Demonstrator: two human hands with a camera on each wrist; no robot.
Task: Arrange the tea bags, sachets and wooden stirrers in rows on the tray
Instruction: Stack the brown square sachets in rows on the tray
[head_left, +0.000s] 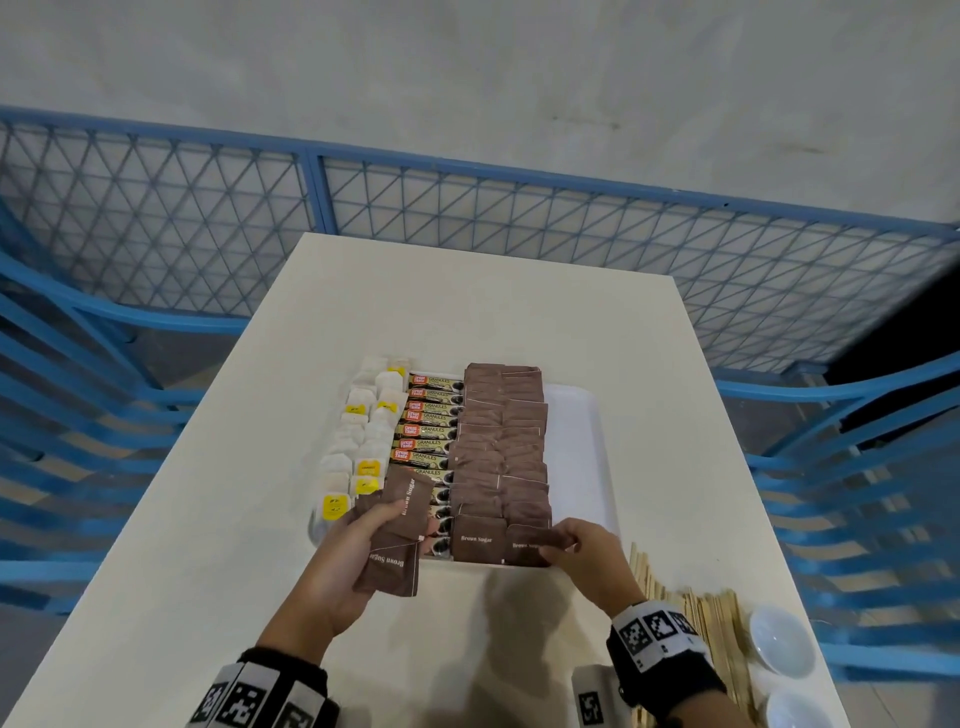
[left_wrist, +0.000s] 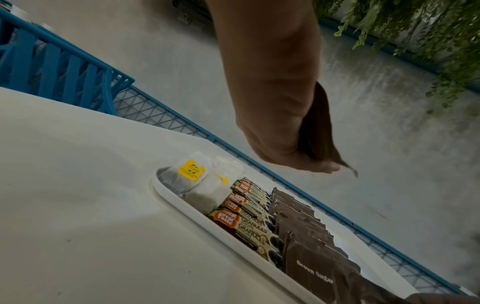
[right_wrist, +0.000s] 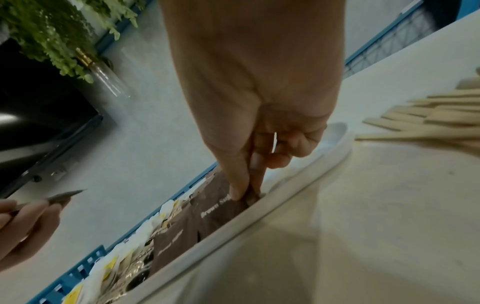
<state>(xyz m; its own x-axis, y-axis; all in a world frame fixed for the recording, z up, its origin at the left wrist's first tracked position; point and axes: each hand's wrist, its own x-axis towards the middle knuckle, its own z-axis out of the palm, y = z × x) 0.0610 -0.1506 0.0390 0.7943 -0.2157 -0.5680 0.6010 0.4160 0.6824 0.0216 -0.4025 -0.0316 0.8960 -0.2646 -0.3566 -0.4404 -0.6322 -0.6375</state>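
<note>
Left hand (head_left: 358, 551): holds spare sugar sachets (head_left: 397, 535) over tray's (head_left: 576, 426) near-left corner.
Right hand (head_left: 582, 556): pinches a sachet (head_left: 524, 543) at the near edge.
Feel: probably light, floppy paper, so grab edges.
Stirrers (head_left: 706, 623): off-tray, table's near-right corner.

Cream desk (head_left: 467, 322) on pale grey floor (head_left: 467, 78). Blue mesh fence (head_left: 519, 208) behind, blue slatted racks (head_left: 78, 415) both sides. Green foliage (left_wrist: 415, 30), dark screen (right_wrist: 39, 123) beyond.

Your only bare strip on the tray (head_left: 576, 441) runs along its right edge, beside the brown sugar sachets (head_left: 504, 441). At the table's (head_left: 467, 312) near right corner, wooden stirrers (head_left: 711, 623) and white bowls (head_left: 779, 642) block you; the far edge lies bare.
</note>
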